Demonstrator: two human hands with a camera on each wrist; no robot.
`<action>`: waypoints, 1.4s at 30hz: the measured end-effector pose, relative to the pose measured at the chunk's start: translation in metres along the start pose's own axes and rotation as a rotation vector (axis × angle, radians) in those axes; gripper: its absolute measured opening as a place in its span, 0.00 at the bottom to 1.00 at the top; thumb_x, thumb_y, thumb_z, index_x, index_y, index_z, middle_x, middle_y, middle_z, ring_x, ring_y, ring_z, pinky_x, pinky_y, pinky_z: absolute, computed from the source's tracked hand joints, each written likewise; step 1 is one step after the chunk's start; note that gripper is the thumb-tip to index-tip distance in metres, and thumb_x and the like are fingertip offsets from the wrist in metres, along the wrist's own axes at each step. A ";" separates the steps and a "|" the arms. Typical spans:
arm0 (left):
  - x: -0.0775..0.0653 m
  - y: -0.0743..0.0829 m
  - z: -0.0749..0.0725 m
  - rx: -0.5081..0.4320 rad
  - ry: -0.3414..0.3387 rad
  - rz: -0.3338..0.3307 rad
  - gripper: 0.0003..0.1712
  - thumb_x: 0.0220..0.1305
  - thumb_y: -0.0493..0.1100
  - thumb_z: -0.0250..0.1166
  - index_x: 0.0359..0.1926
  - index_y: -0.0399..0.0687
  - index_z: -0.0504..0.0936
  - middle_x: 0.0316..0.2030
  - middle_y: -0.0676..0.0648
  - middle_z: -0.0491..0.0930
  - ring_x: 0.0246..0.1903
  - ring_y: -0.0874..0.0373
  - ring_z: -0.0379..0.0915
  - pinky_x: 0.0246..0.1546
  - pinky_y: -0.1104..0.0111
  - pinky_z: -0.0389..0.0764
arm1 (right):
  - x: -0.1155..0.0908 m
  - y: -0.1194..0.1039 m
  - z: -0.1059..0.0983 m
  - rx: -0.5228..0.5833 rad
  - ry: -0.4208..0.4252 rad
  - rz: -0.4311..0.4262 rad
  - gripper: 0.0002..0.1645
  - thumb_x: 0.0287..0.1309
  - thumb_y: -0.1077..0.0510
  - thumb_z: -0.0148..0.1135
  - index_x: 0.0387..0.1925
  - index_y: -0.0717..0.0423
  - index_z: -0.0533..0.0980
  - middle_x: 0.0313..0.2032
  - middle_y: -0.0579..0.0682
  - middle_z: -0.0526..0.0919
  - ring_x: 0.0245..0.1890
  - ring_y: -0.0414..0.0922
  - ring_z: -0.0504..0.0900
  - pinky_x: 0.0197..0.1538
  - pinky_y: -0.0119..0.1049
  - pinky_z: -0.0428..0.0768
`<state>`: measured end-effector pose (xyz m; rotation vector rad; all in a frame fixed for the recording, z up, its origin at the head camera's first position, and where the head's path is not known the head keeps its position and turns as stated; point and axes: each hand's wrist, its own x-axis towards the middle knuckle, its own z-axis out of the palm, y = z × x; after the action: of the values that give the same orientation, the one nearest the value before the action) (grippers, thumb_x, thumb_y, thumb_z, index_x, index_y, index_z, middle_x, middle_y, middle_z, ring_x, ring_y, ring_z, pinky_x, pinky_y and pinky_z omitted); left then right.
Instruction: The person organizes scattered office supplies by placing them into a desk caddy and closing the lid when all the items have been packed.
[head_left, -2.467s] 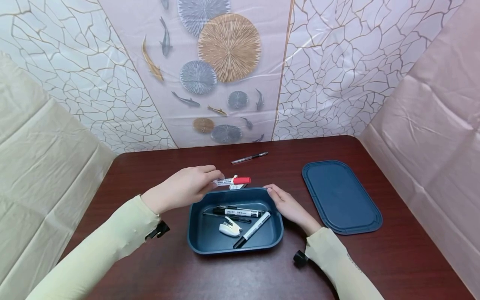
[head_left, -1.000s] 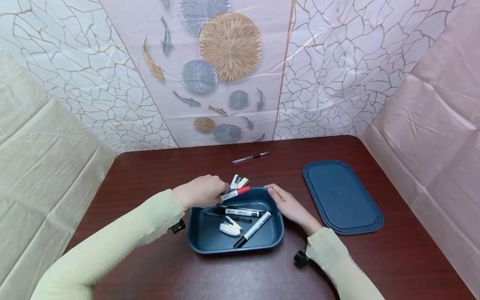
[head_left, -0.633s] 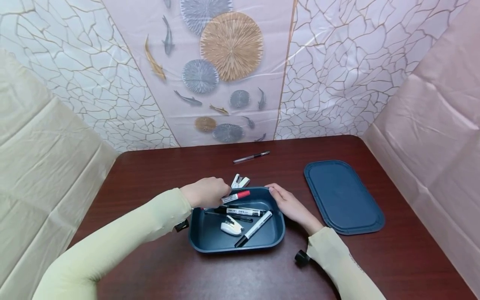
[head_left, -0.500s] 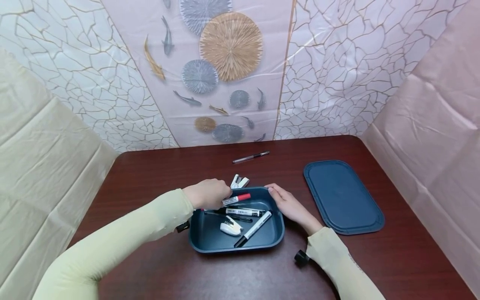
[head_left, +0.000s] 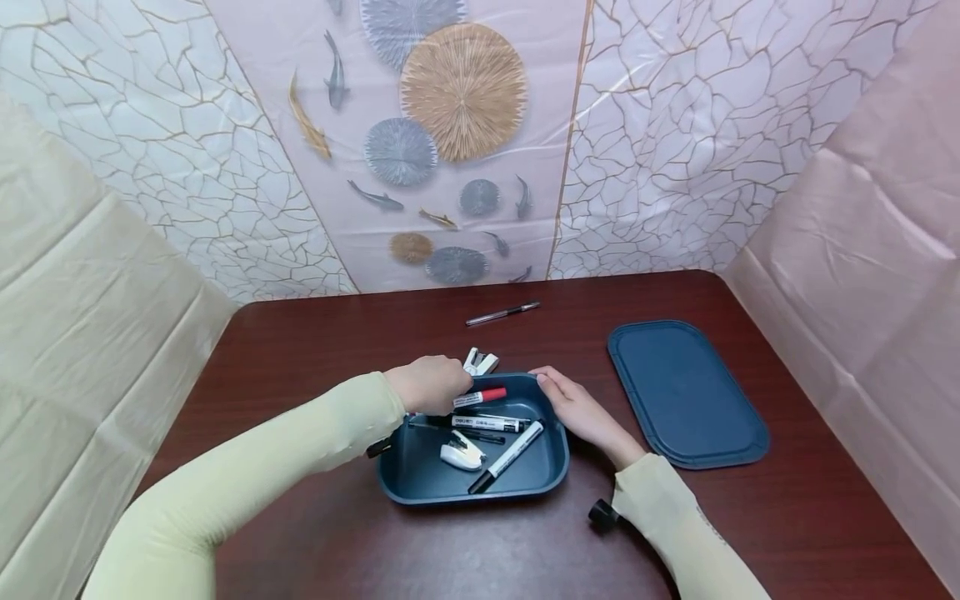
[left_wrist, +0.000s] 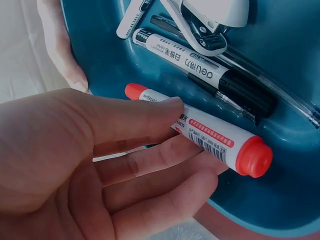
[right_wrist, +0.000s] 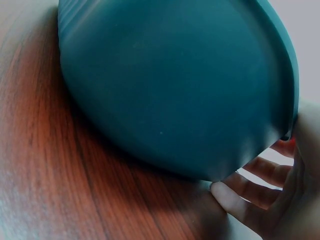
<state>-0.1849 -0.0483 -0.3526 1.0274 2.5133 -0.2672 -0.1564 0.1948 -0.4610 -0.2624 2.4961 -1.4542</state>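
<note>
My left hand [head_left: 431,385] reaches over the far left side of a dark blue plastic box [head_left: 472,502]. Between its thumb and fingers it pinches a white marker with red ends [left_wrist: 212,132], held low above the box floor. My right hand [head_left: 577,412] holds the far right corner of the box; the right wrist view shows the thumb against the outer wall. Inside lie a thick black-capped whiteboard marker [head_left: 483,424], a slimmer black-and-white marker [head_left: 513,450], black pens [head_left: 483,437] and a small white stapler [head_left: 461,454]. The left palm hides the box's far left corner.
A blue lid [head_left: 686,393] lies flat on the brown table [head_left: 315,333] to the right. Behind the box sits a small white object [head_left: 480,362], partly hidden by its rim. A clear-barrelled pen [head_left: 502,314] lies farther back. Cloth walls surround the table.
My left hand has moved right and down, bringing the red-ended marker from above the far rim to inside the box. The right hand keeps its hold on the corner.
</note>
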 end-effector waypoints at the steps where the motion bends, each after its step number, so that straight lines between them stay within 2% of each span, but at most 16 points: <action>1: 0.001 0.001 0.000 0.014 -0.009 -0.002 0.15 0.65 0.40 0.70 0.52 0.46 0.86 0.41 0.46 0.85 0.32 0.57 0.77 0.43 0.64 0.83 | 0.000 0.000 0.000 0.003 -0.004 -0.002 0.26 0.81 0.46 0.38 0.65 0.56 0.71 0.62 0.60 0.76 0.62 0.55 0.74 0.67 0.57 0.67; 8: 0.004 0.002 0.005 0.055 -0.044 -0.019 0.14 0.66 0.40 0.69 0.52 0.47 0.87 0.39 0.48 0.85 0.30 0.58 0.76 0.41 0.66 0.82 | 0.001 0.000 0.002 0.009 -0.021 -0.009 0.27 0.81 0.45 0.38 0.65 0.56 0.70 0.63 0.59 0.76 0.62 0.55 0.74 0.67 0.58 0.67; 15: 0.003 0.004 0.010 0.060 -0.042 0.001 0.13 0.65 0.41 0.70 0.51 0.47 0.87 0.39 0.48 0.86 0.31 0.57 0.75 0.40 0.65 0.82 | 0.001 -0.001 0.001 0.007 -0.018 -0.011 0.26 0.81 0.46 0.38 0.65 0.56 0.70 0.63 0.60 0.76 0.62 0.56 0.73 0.67 0.57 0.67; 22: 0.002 0.005 0.013 0.045 -0.047 0.001 0.15 0.64 0.41 0.71 0.52 0.47 0.87 0.41 0.47 0.86 0.33 0.57 0.77 0.44 0.64 0.82 | 0.001 0.000 0.001 0.002 -0.011 0.002 0.26 0.81 0.46 0.38 0.65 0.57 0.70 0.62 0.60 0.76 0.63 0.56 0.73 0.67 0.57 0.67; 29: 0.002 0.010 0.015 -0.015 -0.106 -0.023 0.25 0.63 0.42 0.73 0.60 0.47 0.80 0.44 0.46 0.84 0.37 0.56 0.79 0.44 0.63 0.83 | 0.000 0.000 0.000 0.012 -0.021 0.006 0.27 0.81 0.45 0.38 0.65 0.56 0.70 0.63 0.60 0.75 0.63 0.56 0.73 0.67 0.58 0.67; 36: 0.004 0.011 0.019 -0.010 -0.138 -0.029 0.23 0.63 0.41 0.72 0.59 0.47 0.80 0.41 0.47 0.83 0.36 0.57 0.77 0.42 0.65 0.82 | 0.000 0.000 -0.001 0.014 -0.013 -0.001 0.26 0.81 0.46 0.38 0.65 0.55 0.70 0.62 0.59 0.76 0.62 0.55 0.74 0.66 0.58 0.67; 42: 0.005 0.011 0.023 -0.004 -0.133 -0.018 0.25 0.61 0.42 0.73 0.58 0.45 0.80 0.39 0.47 0.83 0.33 0.57 0.76 0.41 0.64 0.82 | 0.000 0.001 -0.001 0.019 -0.012 -0.002 0.26 0.81 0.45 0.38 0.65 0.55 0.70 0.63 0.59 0.75 0.62 0.55 0.73 0.66 0.57 0.67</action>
<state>-0.1741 -0.0448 -0.3754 0.9541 2.4037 -0.3244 -0.1564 0.1960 -0.4616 -0.2690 2.4722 -1.4712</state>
